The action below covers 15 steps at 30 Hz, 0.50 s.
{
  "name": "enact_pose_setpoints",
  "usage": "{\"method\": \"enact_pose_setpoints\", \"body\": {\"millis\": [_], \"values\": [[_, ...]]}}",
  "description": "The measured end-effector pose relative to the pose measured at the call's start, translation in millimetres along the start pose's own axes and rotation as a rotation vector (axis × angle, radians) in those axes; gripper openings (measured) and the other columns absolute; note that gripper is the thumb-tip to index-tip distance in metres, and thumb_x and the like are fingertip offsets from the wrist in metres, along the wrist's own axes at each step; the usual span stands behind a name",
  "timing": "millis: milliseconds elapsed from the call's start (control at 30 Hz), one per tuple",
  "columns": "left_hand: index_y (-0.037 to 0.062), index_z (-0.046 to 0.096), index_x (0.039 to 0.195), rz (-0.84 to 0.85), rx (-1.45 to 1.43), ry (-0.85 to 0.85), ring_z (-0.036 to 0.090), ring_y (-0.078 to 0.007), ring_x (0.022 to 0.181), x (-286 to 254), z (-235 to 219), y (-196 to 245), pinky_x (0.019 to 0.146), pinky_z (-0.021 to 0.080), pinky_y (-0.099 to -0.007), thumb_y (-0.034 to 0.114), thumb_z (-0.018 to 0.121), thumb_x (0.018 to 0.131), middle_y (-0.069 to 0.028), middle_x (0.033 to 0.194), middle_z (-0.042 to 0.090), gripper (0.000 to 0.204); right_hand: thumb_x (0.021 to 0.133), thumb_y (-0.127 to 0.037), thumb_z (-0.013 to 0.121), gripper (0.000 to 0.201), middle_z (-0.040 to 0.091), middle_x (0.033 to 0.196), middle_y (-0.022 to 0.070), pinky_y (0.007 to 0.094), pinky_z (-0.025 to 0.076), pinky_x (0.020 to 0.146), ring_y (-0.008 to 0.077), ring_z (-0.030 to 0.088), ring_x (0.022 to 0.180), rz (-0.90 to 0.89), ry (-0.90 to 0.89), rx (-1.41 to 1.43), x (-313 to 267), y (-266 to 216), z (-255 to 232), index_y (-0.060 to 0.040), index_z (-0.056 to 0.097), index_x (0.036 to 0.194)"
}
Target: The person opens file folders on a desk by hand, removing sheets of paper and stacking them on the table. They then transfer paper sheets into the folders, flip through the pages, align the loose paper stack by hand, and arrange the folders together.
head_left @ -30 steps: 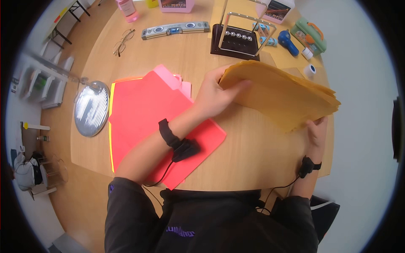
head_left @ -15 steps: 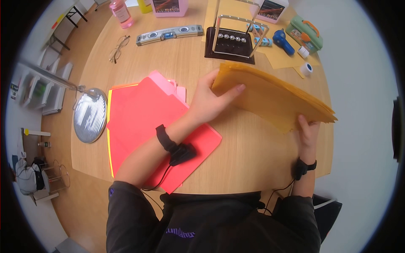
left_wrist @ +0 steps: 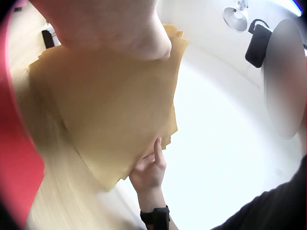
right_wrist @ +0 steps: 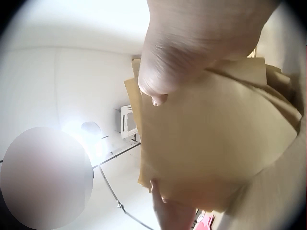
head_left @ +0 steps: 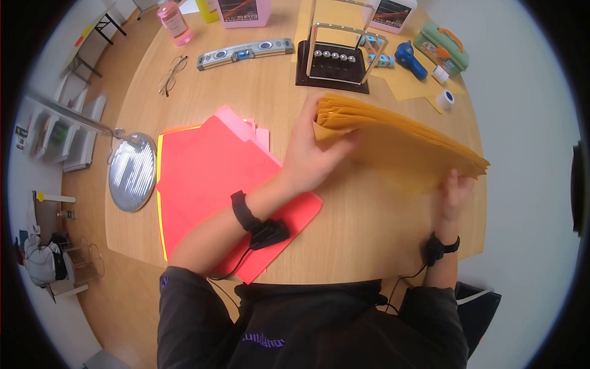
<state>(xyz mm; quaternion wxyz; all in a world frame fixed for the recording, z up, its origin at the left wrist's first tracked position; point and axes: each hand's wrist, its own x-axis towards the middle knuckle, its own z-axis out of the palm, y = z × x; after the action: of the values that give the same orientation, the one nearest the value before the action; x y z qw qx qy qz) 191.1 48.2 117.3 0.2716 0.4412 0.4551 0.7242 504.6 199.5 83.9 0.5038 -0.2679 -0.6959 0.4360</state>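
Observation:
A thick stack of brown kraft-paper pieces that look like envelopes (head_left: 399,147) is held tilted above the table, its layers fanned unevenly along the upper edge. My left hand (head_left: 310,154) grips the stack's left end, thumb across the near face and fingers hidden behind. At the lower right corner, my right hand (head_left: 456,197) pinches the stack between thumb and fingers. In the left wrist view the broad flat face of the stack (left_wrist: 115,105) fills the middle. Red and pink file folders (head_left: 209,178) lie in a pile beneath my left forearm.
Behind the stack stands a Newton's cradle (head_left: 335,61). A spirit level (head_left: 246,54), glasses (head_left: 172,77) and a pink bottle (head_left: 174,23) lie or stand further left. A round lamp base (head_left: 132,175) is at the left edge; a green case (head_left: 441,49) and blue tool (head_left: 410,60) sit back right.
The stack has tipped so that more of its layered upper edge shows at the left end. My left thumb has shifted on its face; both hands keep hold.

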Motion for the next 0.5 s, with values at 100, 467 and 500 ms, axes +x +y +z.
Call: {"method": "enact_pose_setpoints", "body": {"millis": [100, 467, 500], "values": [[0.0029, 0.050, 0.129, -0.051, -0.063, -0.010, 0.064, -0.0186, 0.112, -5, 0, -13, 0.098, 0.050, -0.0337, 0.013, 0.077, 0.091, -0.0092, 0.118, 0.067, 0.047, 0.101, -0.016, 0.064, 0.049, 0.056, 0.136, 0.0098, 0.0361, 0.041, 0.108, 0.0209, 0.053, 0.126, 0.035, 0.060, 0.078, -3, -2, 17, 0.0014, 0.046, 0.143], [-0.0015, 0.054, 0.134, -0.136, 0.056, -0.196, 0.060, -0.0182, 0.119, 1, -17, -31, 0.104, 0.046, -0.0343, 0.013, 0.069, 0.096, -0.0107, 0.126, 0.066, 0.044, 0.091, -0.008, 0.078, 0.046, 0.063, 0.126, 0.0073, 0.0331, 0.046, 0.102, 0.0173, 0.060, 0.114, 0.086, -0.058, -0.107, 8, 5, 16, 0.0000, 0.058, 0.132], [-0.0021, 0.055, 0.136, -0.115, 0.050, -0.222, 0.059, -0.0178, 0.121, 1, -16, -28, 0.105, 0.045, -0.0341, 0.013, 0.068, 0.097, -0.0110, 0.128, 0.066, 0.044, 0.091, -0.006, 0.077, 0.044, 0.064, 0.124, 0.0068, 0.0325, 0.046, 0.101, 0.0170, 0.061, 0.112, 0.046, -0.014, -0.129, 9, 3, 20, -0.0006, 0.059, 0.130]]}}
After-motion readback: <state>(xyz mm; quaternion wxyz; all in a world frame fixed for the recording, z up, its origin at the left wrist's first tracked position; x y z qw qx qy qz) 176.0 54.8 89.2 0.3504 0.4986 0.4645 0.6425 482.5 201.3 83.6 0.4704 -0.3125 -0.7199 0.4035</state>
